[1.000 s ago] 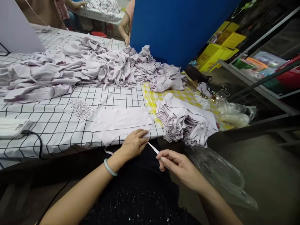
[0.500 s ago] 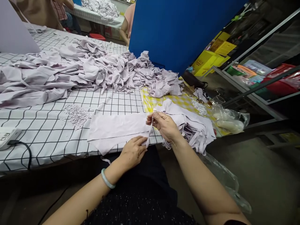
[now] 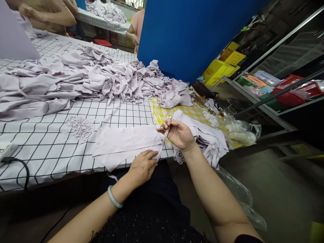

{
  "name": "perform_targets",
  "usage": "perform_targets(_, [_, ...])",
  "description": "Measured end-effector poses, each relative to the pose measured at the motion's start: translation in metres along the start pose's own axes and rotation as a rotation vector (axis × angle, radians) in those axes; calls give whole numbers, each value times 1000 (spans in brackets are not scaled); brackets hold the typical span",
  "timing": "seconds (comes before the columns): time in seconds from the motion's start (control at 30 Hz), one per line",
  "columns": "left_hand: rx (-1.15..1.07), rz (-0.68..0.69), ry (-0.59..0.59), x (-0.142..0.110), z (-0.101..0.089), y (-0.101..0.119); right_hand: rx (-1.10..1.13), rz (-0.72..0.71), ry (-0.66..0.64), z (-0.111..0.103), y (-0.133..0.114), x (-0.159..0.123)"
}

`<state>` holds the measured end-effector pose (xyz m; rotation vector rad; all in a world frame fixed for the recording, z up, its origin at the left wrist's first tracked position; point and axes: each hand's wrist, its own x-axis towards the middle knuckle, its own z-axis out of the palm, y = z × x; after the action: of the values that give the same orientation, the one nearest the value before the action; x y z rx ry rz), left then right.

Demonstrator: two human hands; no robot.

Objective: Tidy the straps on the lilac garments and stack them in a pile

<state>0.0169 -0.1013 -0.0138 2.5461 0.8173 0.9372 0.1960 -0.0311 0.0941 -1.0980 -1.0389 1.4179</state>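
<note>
A flat pale lilac fabric piece [image 3: 126, 138] lies along the table's near edge. My left hand [image 3: 143, 167] rests on its right end, fingertips closed on the lower end of a narrow fabric strap [image 3: 162, 145]. From there the strap slants up to my right hand [image 3: 178, 135], which is raised with thumb and fingers curled in a pinch around its upper part. A tiny yellowish thing shows at the right fingertips, too small to name. Just beyond the right hand sits a stack of similar lilac pieces [image 3: 210, 138] with straps hanging over the edge.
A long heap of crumpled lilac cloth [image 3: 113, 74] covers the back of the checked table [image 3: 121, 113]. Small pale bits [image 3: 81, 128] form a pile at left, near a power strip [image 3: 7, 152]. A blue panel [image 3: 187, 37] stands behind. Other people's arms [image 3: 55, 17] show at the far side.
My right hand has turned palm-up and its fingers have shifted on the strap, which now slants more. My left hand stays on the fabric end. The view has shifted slightly.
</note>
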Motion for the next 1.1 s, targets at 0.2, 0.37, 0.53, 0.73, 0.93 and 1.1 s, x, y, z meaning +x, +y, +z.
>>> perform_targets(0.2, [-10, -41, -6, 0, 2, 2, -816, -74, 357, -11, 21, -38])
perform_targets(0.37, [44, -31, -26, -3, 7, 0, -716, 249, 165, -5, 57, -98])
perform_targets(0.53, [46, -16, -18, -2, 9, 0, -337, 272, 173, 7, 64, -92])
perform_targets(0.73, [38, -33, -41, 0, 5, 2, 64, 204, 209, -1, 25, -54])
perform_targets(0.93, [35, -30, -18, -2, 10, 0, 140, 172, 186, 2, 8, -28])
perform_targets(1.1, [-186, -82, 35, 2, 4, 1, 34, 151, 158, 15, 9, -41])
